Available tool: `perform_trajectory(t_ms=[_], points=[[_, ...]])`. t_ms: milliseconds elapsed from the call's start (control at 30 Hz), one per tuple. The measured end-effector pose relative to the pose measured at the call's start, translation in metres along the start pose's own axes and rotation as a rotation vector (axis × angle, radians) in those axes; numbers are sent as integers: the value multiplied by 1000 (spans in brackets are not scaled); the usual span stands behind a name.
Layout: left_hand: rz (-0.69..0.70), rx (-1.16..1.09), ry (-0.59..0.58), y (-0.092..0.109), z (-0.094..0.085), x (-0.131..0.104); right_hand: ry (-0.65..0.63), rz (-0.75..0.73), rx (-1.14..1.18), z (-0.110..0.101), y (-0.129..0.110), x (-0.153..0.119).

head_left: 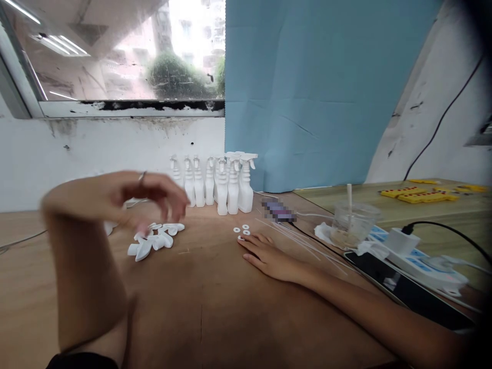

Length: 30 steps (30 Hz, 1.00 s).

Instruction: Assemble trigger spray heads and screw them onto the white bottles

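Observation:
My left hand (154, 197) is raised over the table, wrist bent, thumb and fingers apart, with nothing visible in it; motion blurs it slightly. Below its fingers lies a small pile of white spray trigger heads (156, 240). On the tabletop (215, 307) my right hand (265, 256) rests flat, fingers stretched out. Its fingertips are at a few small white ring washers (246, 232), the nearest one partly under a fingertip. Behind both hands stands a group of upright white spray bottles (233, 192) with triggers fitted; my left hand hides part of the leftmost ones.
Thin white tubes (300, 238) lie right of my right hand, near a phone (279, 210). Farther right are a clear plastic cup (354, 225), a black tablet (407, 289), a power strip (426, 271) with cables, and yellow pieces (418, 193). A wall and blue sheet (307, 102) bound the back.

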<state>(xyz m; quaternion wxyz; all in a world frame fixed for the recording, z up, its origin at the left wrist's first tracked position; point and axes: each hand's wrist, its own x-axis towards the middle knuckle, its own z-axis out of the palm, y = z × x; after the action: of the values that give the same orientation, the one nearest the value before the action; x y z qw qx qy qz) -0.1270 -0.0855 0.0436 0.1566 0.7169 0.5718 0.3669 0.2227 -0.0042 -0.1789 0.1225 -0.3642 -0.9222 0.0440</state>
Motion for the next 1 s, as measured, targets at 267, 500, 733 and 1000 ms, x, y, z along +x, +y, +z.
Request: perform_trajectory(t_ms=[267,500,733,1000], points=[[-492,289,-644,-93,72,104,-8,1,15,0,0,-1],[-549,412,-803,-125,114,109,-1,-9,23,-2,-1,-2],[-445,530,-773,-106,137,108,12,-13,28,0,0,-1],[52,409,-546,-57,192,56,38,-36,16,0,1,-3]])
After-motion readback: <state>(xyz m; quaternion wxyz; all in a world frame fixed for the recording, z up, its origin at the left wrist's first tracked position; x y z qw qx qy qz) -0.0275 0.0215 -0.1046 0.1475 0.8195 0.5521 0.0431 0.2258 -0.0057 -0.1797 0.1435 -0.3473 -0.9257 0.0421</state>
